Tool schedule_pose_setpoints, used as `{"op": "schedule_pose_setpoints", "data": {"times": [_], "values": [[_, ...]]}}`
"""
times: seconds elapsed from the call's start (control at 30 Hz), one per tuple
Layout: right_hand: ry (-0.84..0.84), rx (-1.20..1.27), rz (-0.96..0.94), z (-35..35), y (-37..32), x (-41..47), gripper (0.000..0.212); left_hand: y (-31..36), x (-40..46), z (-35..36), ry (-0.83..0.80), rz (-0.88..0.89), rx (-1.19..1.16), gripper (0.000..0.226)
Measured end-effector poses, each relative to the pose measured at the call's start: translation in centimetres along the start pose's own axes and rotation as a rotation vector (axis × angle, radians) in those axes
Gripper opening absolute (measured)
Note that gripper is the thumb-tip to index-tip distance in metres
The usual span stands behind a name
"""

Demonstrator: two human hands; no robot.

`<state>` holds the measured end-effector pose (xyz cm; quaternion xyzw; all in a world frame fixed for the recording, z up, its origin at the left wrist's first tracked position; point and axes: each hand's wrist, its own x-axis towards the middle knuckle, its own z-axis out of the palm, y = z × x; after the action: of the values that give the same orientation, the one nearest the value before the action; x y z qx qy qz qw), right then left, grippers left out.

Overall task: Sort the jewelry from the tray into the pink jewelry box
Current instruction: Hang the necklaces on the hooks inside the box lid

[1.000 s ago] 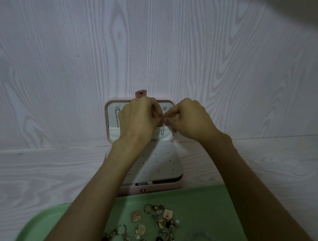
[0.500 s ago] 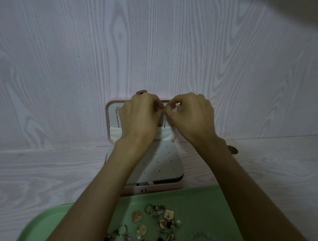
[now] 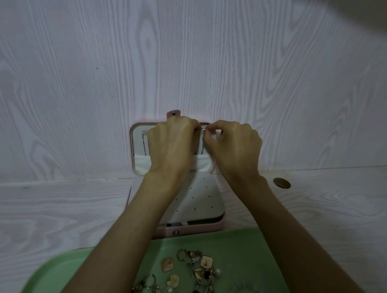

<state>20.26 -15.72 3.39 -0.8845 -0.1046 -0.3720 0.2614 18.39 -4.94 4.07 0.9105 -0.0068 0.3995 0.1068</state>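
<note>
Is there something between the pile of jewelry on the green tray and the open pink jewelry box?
Both forearms cross above the gap, but nothing rests on it. The green tray lies right before the pink jewelry box; the jewelry pile has a free way.

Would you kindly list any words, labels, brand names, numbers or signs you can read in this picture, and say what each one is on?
None: no legible text shows anywhere.
The pink jewelry box has plain snap buttons, with no brand mark visible.
The green tray and the wood-grain wall carry no writing.
The jewelry pieces on the tray are too small and dim to tell whether any bears an engraving.
</note>
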Motion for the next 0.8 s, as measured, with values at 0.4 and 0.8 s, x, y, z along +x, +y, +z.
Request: {"op": "schedule_pose_setpoints", "data": {"times": [0.4, 0.8], "values": [[-0.083, -0.036, 0.027, -0.5, -0.2, 0.2, 0.018, 0.0, 0.1, 0.1, -0.016, -0.031, 0.009, 0.018], [-0.604, -0.095, 0.002, -4.0, 1.0, 2.5, 0.019, -1.2, 1.9, -4.3, -0.362, -0.058, -0.135, 0.024]]}}
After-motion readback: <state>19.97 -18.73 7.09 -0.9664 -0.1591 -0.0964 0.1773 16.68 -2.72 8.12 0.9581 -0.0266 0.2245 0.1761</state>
